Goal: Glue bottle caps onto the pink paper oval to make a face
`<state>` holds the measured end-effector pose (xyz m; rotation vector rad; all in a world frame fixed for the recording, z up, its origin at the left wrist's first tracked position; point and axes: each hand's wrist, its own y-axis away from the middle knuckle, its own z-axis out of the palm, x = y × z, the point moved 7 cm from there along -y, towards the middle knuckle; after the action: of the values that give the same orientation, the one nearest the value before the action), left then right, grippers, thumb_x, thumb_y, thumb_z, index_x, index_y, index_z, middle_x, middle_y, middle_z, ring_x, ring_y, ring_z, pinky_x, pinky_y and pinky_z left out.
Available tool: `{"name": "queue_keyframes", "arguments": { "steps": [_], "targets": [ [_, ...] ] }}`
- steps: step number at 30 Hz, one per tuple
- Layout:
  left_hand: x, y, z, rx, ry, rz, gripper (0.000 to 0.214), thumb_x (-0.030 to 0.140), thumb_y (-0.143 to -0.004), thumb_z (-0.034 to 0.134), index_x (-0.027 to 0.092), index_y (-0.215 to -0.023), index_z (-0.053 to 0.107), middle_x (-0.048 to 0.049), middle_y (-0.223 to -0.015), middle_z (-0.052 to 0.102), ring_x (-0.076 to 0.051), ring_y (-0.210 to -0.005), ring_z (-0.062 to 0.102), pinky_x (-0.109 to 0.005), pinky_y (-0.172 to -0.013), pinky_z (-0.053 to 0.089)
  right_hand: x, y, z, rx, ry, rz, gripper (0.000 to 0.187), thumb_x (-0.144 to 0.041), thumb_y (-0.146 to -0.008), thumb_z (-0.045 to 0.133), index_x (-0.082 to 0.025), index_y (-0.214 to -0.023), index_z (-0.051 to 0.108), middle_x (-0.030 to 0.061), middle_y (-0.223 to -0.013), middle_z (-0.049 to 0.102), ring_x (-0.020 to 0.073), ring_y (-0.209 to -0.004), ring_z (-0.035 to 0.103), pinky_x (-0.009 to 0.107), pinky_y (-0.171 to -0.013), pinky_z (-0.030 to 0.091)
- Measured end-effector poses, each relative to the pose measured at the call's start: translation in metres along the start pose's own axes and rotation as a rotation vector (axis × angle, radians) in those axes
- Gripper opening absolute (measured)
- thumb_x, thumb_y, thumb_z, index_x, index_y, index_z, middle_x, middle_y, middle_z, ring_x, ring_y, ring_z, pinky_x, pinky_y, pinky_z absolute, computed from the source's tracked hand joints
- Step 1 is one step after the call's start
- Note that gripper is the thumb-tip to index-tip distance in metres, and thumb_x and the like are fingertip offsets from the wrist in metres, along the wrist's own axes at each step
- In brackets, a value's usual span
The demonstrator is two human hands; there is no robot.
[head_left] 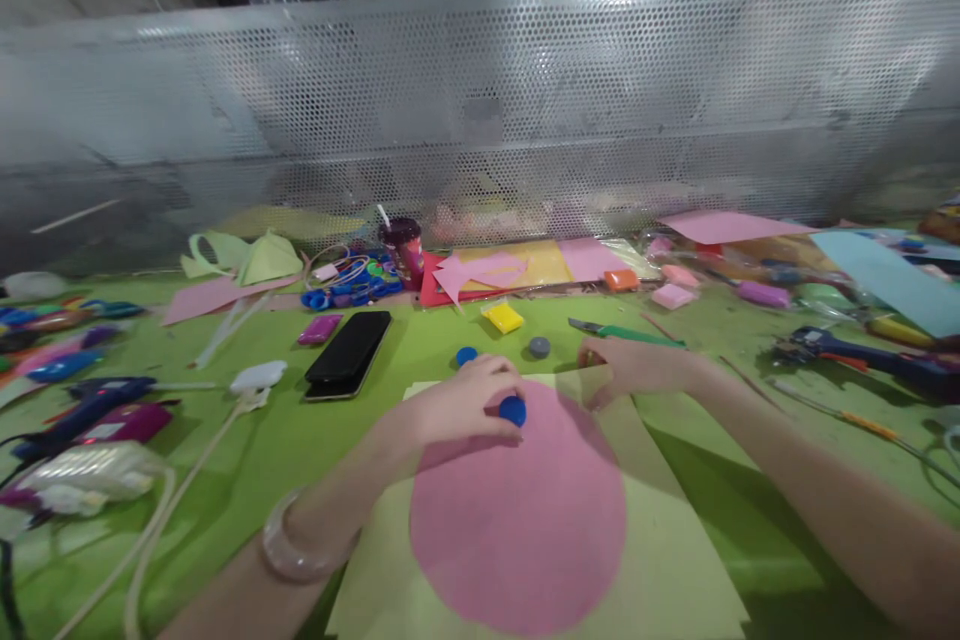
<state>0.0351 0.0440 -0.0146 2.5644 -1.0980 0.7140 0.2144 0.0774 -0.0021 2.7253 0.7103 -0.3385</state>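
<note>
My left hand (472, 400) pinches a round blue bottle cap (513, 410) over the upper part of a pink paper circle (517, 530). That circle lies on a pale yellow sheet (667, 560). At the sheet's top right corner is my right hand (619, 370), fingers bent downward and apart, with nothing visible in them; its fingertips are partly hidden. A craft knife with a green handle (637, 335) lies just beyond it. Past the sheet's top edge are another blue cap (466, 356) and a grey cap (539, 347).
A black phone (349, 355) lies left of the sheet. Glue guns (82, 410) (870, 360) and cables are at both sides. Toward the back are a yellow packet (502, 317), a cup with a straw (403, 250), blue scissors (352, 285) and coloured paper, before a perforated metal panel (480, 120).
</note>
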Motion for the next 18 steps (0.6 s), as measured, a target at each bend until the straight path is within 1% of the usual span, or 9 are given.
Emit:
{"name": "queue_keyframes", "arguments": {
  "steps": [3,5,7,9,11,13,16,17,18],
  "targets": [
    [-0.004,0.0,-0.005,0.032,-0.058,-0.07,0.025,0.037,-0.082,0.057,0.021,-0.101,0.054,-0.0047,-0.111,0.053,-0.022,-0.106,0.049,-0.035,-0.09,0.041,0.0,-0.001,0.002,-0.045,-0.037,0.004,0.034,-0.041,-0.065,0.067,-0.019,-0.09,0.06,0.0058,-0.093,0.064,0.024,-0.081,0.06,0.031,-0.063,0.043],
    [-0.006,0.0,-0.01,0.075,-0.111,-0.147,0.019,0.032,-0.086,0.052,0.02,-0.101,0.052,-0.0056,-0.11,0.054,-0.022,-0.107,0.049,-0.036,-0.091,0.04,0.001,-0.003,0.002,-0.049,-0.059,0.006,0.037,-0.039,-0.066,0.067,-0.019,-0.096,0.061,0.0076,-0.102,0.063,0.0265,-0.091,0.059,0.034,-0.072,0.045],
    [-0.008,-0.001,-0.014,0.116,-0.145,-0.2,0.018,0.029,-0.088,0.05,0.019,-0.103,0.051,-0.0064,-0.112,0.054,-0.023,-0.109,0.048,-0.036,-0.091,0.04,0.003,-0.005,0.002,-0.047,-0.08,0.008,0.04,-0.038,-0.068,0.065,-0.019,-0.103,0.06,0.0089,-0.109,0.062,0.028,-0.099,0.058,0.036,-0.08,0.045],
    [-0.013,-0.003,-0.016,0.165,-0.179,-0.23,0.018,0.029,-0.088,0.051,0.018,-0.103,0.051,-0.0071,-0.112,0.055,-0.023,-0.111,0.046,-0.036,-0.092,0.04,0.005,-0.005,0.0,-0.046,-0.092,0.013,0.039,-0.037,-0.069,0.062,-0.019,-0.104,0.061,0.01,-0.112,0.062,0.0292,-0.102,0.057,0.038,-0.083,0.044],
    [-0.022,-0.004,-0.019,0.228,-0.215,-0.277,0.017,0.029,-0.087,0.052,0.018,-0.1,0.052,-0.0077,-0.111,0.056,-0.024,-0.11,0.047,-0.036,-0.093,0.039,0.01,-0.003,-0.005,-0.033,-0.103,0.028,0.038,-0.036,-0.069,0.062,-0.018,-0.103,0.062,0.0106,-0.112,0.063,0.03,-0.101,0.058,0.038,-0.082,0.045],
    [-0.032,-0.004,-0.021,0.281,-0.242,-0.331,0.017,0.029,-0.087,0.053,0.017,-0.098,0.053,-0.0091,-0.11,0.058,-0.025,-0.108,0.048,-0.036,-0.093,0.039,0.019,0.003,-0.014,-0.026,-0.116,0.043,0.036,-0.034,-0.066,0.063,-0.019,-0.099,0.064,0.0096,-0.107,0.065,0.029,-0.097,0.06,0.036,-0.079,0.047],
    [-0.045,-0.005,-0.022,0.313,-0.258,-0.377,0.02,0.028,-0.086,0.054,0.014,-0.1,0.053,-0.0126,-0.109,0.059,-0.027,-0.105,0.049,-0.039,-0.091,0.039,0.039,0.018,-0.032,-0.031,-0.133,0.056,0.029,-0.033,-0.064,0.064,-0.02,-0.089,0.066,0.0063,-0.096,0.068,0.0252,-0.089,0.062,0.031,-0.074,0.048],
    [-0.048,-0.004,-0.022,0.322,-0.263,-0.388,0.021,0.029,-0.086,0.053,0.013,-0.1,0.053,-0.0138,-0.109,0.059,-0.028,-0.105,0.05,-0.04,-0.09,0.04,0.047,0.025,-0.039,-0.026,-0.139,0.07,0.028,-0.034,-0.064,0.064,-0.019,-0.089,0.066,0.0064,-0.093,0.068,0.0239,-0.086,0.063,0.029,-0.072,0.049],
    [-0.05,-0.004,-0.022,0.332,-0.268,-0.398,0.022,0.029,-0.087,0.053,0.012,-0.1,0.053,-0.0148,-0.109,0.059,-0.029,-0.104,0.05,-0.041,-0.089,0.04,0.056,0.032,-0.045,-0.017,-0.15,0.09,0.033,-0.035,-0.067,0.063,-0.02,-0.095,0.066,0.0072,-0.097,0.068,0.0226,-0.085,0.064,0.028,-0.071,0.049]
  ]
}}
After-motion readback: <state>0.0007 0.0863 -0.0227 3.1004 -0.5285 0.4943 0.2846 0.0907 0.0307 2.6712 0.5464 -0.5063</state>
